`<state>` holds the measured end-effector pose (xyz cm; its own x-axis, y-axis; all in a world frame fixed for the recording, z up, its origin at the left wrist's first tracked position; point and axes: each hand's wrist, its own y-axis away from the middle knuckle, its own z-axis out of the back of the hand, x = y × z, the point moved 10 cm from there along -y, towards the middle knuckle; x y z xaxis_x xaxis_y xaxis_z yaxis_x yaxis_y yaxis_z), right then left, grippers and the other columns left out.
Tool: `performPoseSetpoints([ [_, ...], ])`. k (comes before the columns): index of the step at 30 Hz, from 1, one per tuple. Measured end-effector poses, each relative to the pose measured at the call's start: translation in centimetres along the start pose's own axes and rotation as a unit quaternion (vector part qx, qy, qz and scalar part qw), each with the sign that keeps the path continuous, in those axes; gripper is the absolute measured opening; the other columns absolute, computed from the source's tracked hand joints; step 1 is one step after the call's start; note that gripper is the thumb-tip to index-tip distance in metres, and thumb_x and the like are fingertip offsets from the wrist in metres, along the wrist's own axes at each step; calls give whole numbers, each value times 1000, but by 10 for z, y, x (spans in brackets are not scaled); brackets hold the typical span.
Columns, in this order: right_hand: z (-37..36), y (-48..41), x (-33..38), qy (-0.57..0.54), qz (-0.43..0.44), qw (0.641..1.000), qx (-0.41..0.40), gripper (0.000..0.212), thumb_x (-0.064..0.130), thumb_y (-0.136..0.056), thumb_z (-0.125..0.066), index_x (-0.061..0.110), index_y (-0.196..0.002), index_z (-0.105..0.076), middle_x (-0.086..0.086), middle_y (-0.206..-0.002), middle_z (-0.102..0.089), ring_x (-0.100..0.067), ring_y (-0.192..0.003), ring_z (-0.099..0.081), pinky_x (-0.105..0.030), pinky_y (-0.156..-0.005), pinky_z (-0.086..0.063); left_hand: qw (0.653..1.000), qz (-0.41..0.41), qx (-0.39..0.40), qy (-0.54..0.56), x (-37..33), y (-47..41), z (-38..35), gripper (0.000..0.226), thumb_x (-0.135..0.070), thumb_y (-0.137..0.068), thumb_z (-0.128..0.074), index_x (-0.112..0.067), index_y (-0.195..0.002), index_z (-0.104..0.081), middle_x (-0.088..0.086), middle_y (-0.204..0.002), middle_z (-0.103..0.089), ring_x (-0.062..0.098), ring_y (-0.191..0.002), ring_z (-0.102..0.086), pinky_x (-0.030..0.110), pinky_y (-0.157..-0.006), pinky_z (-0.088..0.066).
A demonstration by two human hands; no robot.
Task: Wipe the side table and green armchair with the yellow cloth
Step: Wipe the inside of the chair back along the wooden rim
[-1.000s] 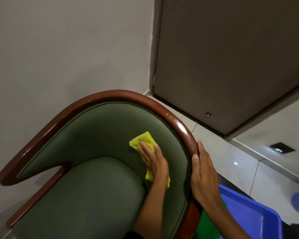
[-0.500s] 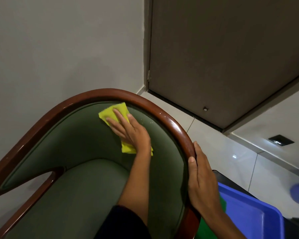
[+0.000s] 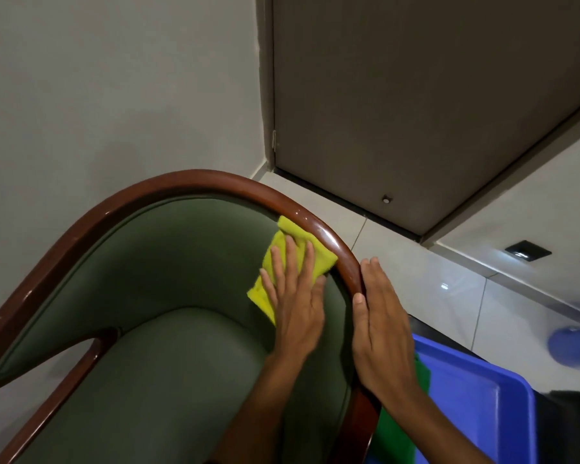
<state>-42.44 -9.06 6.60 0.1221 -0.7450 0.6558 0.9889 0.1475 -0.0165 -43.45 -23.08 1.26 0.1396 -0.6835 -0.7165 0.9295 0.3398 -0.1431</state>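
Left hand (image 3: 293, 308) flat and spread, fingers (image 3: 290, 262) extended, pressing the yellow cloth (image 3: 295, 259) against the inner upholstery of the green armchair (image 3: 168, 262), high on the backrest and tucked just under the curved wooden rim (image 3: 195, 180). Not gripping, only palming. Right hand (image 3: 380, 324) open too, laid flat over the rim on the chair's right side, thumb on the inside edge. Beside the chair, lower right, a blue plastic tub (image 3: 482, 410); inside it, something green (image 3: 399, 426), possibly a folded cloth, mostly hidden by the right forearm. Tiled floor (image 3: 416, 272) and a closed door (image 3: 416, 95) beyond.
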Motion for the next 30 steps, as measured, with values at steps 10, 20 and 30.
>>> performPoseSetpoints([
  [10,9,0,16,114,56,991,-50,65,53,-97,-19,25,-154,-11,2,-164,-11,-11,-151,-3,-49,-121,-5,991,-10,-111,-76,21,-129,91,50,-34,-103,-30,-24,-151,-28,9,-163,-19,33,-151,-4,60,-120,1],
  [20,40,18,-40,-149,-156,949,-230,52,49,-98,-17,27,-141,-35,5,-144,-45,18,-126,-28,-49,-116,-16,961,-232,151,-6,-82,9,15,42,-23,-102,-39,-24,-144,-44,-1,-162,-24,20,-152,-3,50,-123,-1],
  [30,66,77,-25,-211,-91,969,-91,28,57,-82,-54,34,-96,-62,6,-98,-66,-9,-92,-62,-10,-73,-45,725,381,41,573,-35,138,78,39,-42,-82,-50,-34,-117,-66,3,-115,-75,28,-106,-70,48,-91,-57],
])
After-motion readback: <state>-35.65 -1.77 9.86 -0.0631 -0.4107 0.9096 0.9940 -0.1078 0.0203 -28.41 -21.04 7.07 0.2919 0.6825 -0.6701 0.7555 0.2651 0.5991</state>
